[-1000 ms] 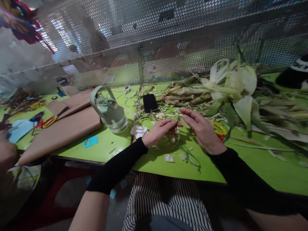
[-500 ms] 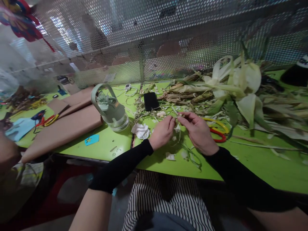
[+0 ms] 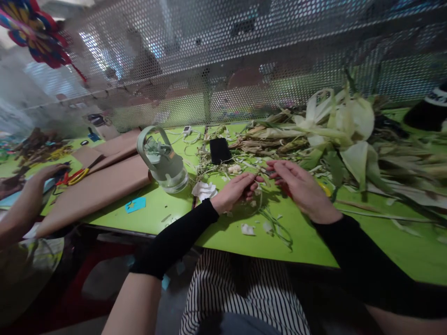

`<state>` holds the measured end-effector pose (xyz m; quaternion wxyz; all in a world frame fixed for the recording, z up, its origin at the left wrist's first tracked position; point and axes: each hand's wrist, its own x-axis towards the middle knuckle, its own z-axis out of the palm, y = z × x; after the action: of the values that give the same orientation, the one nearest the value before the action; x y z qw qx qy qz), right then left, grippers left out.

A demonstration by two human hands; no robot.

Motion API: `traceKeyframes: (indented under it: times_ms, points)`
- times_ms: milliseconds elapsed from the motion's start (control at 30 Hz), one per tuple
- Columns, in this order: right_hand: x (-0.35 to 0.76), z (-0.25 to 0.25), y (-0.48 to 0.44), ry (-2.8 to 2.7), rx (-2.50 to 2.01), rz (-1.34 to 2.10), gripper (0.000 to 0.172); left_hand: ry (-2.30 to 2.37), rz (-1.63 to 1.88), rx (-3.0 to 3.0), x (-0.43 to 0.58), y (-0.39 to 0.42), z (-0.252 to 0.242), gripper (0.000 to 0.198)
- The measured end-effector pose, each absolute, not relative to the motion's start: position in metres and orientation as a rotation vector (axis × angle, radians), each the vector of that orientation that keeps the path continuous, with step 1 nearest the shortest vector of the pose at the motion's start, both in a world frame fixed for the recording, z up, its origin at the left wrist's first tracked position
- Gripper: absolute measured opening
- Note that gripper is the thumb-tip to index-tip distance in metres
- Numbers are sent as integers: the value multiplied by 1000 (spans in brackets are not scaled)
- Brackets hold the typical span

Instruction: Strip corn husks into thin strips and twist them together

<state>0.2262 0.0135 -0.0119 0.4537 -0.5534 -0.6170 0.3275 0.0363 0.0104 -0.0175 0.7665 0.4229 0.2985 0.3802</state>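
My left hand (image 3: 235, 191) is closed in a pinch on a thin pale corn-husk strip (image 3: 260, 197), part of which hangs below the fingers. Just to the right, my right hand (image 3: 302, 188) hovers with its fingers stretched and slightly apart. It is over the scissors, whose yellow handle (image 3: 325, 188) peeks out behind it; most of them are hidden. Between the hands and the table edge lie thin green strips (image 3: 275, 228) and a white scrap (image 3: 247, 229). A small pale bundle (image 3: 233, 170) rests beyond my left hand.
A heap of corn husks (image 3: 335, 125) fills the back right. A black phone (image 3: 220, 150), a green water bottle (image 3: 167, 170) and crumpled tissue (image 3: 204, 190) stand or lie ahead and left. Farther left are brown paper (image 3: 104, 190), other scissors (image 3: 78, 177) and another person's arm (image 3: 26, 204).
My right hand has moved right, away from my left hand, and its fingers have straightened. At the left, the other person's arm has reached forward over the table.
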Motion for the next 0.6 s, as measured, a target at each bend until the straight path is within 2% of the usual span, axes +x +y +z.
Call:
traceKeyframes:
  times_ms: [133,200,300,600]
  points:
    - [264,-3,7,-2190,-1895,124,27,643,914,756,32,16,-11,21]
    - [279,-2,4,-2281,-1957,112,14,616,924,694,30,19,-7,25]
    - [289,-1,5,-2374,-2064,134,4,602,952,660,27,20,-4,27]
    - [296,23,24,-2345,-2258,248,21,593,1087,718,24,21,-6,24]
